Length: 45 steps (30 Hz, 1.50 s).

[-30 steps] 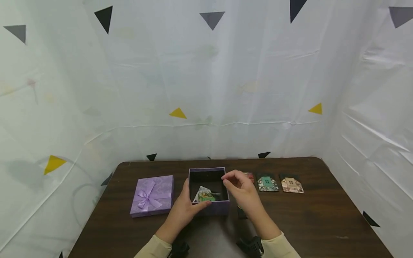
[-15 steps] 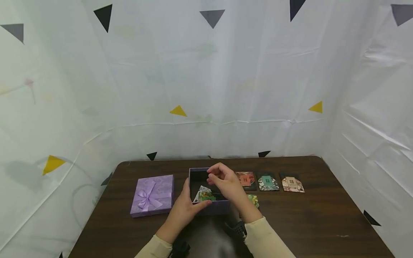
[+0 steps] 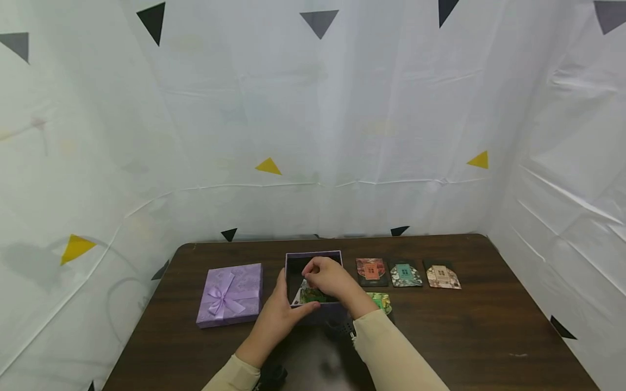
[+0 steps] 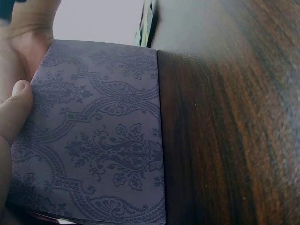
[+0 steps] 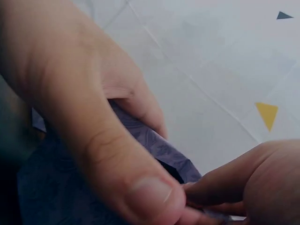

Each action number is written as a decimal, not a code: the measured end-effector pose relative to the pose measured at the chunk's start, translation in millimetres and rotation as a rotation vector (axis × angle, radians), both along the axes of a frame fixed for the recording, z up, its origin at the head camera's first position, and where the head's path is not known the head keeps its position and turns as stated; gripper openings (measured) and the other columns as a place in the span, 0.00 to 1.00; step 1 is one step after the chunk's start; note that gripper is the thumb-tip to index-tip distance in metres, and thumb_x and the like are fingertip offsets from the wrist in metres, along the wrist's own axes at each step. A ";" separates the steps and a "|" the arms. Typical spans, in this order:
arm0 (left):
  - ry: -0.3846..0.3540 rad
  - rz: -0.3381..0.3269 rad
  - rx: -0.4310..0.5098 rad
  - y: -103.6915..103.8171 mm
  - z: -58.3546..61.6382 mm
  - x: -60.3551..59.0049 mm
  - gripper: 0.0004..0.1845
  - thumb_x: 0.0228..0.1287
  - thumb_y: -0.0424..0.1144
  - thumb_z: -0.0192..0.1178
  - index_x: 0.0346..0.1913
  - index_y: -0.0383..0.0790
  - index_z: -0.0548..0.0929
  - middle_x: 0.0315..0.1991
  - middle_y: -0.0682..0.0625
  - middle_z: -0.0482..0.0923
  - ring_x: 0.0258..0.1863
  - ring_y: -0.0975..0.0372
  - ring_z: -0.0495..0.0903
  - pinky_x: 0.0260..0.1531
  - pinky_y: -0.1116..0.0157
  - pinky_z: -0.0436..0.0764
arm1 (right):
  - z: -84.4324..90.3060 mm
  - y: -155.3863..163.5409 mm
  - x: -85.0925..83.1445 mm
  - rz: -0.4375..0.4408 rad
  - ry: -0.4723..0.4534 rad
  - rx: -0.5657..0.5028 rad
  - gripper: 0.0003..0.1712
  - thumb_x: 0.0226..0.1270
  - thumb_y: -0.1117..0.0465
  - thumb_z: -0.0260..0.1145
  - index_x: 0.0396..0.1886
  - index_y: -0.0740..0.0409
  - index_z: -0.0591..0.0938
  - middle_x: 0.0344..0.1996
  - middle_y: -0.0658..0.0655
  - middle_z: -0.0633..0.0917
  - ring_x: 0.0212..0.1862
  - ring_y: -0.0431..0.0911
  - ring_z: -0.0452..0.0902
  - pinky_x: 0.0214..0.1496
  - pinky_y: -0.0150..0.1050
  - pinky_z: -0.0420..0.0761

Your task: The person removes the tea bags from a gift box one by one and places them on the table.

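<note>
My left hand (image 3: 280,312) grips an open purple box (image 3: 320,315), fingers on its left side and thumb over the front rim. The box's patterned wall (image 4: 103,126) fills much of the left wrist view. Inside the box's dark interior lie green and white printed pieces (image 3: 309,296), partly covered by my right hand (image 3: 335,279). That hand reaches over the box, thumb and bent fingers drawn together close to the pieces. A thin greyish strip (image 5: 225,216) shows at its fingertips in the right wrist view; I cannot tell whether they hold it.
A purple lid (image 3: 231,296) with a ribbon bow lies left of the box. To the right, a red card-like piece (image 3: 370,271), a teal one (image 3: 405,274) and a cream one (image 3: 442,276) form a row. A yellow-green piece (image 3: 381,300) lies nearer, partly behind the right sleeve.
My right hand has moved left from the box's right rim to over its inside, and its fingers have come down towards the printed pieces. The left hand keeps its grip.
</note>
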State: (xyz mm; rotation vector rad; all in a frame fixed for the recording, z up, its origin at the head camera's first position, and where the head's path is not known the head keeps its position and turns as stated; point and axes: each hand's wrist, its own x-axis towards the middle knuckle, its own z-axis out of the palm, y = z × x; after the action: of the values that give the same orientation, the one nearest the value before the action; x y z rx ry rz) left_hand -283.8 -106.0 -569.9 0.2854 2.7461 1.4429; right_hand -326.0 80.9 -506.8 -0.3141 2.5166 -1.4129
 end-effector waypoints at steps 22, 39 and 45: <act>0.006 0.017 -0.022 -0.6 0.3 -1.0 0.70 0.62 0.68 0.76 0.90 0.40 0.43 0.86 0.30 0.57 0.78 0.36 0.71 0.72 0.34 0.74 | 8.1 0.8 -25.9 0.254 -0.354 0.190 0.24 0.78 0.49 0.68 0.53 0.68 0.88 0.47 0.58 0.86 0.46 0.52 0.80 0.53 0.51 0.82; 0.023 0.012 0.000 0.2 -1.7 -2.9 0.69 0.61 0.66 0.77 0.90 0.44 0.43 0.86 0.33 0.58 0.78 0.39 0.72 0.73 0.37 0.75 | 7.2 -5.2 -21.9 0.303 -0.244 0.334 0.07 0.69 0.63 0.70 0.32 0.60 0.90 0.30 0.51 0.84 0.32 0.46 0.76 0.35 0.41 0.76; 0.017 0.013 -0.011 0.1 -0.5 -1.1 0.70 0.62 0.66 0.77 0.90 0.40 0.41 0.86 0.30 0.55 0.79 0.39 0.71 0.71 0.38 0.77 | 4.6 -6.7 -20.6 0.327 -0.160 0.433 0.08 0.70 0.62 0.70 0.30 0.58 0.89 0.29 0.51 0.83 0.33 0.47 0.75 0.37 0.42 0.75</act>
State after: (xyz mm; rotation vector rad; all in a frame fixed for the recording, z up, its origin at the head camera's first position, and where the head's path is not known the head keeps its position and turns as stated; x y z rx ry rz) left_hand -284.9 -105.9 -570.4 0.2820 2.7734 1.4344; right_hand -346.5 74.3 -502.2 -0.4778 2.4178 -0.7209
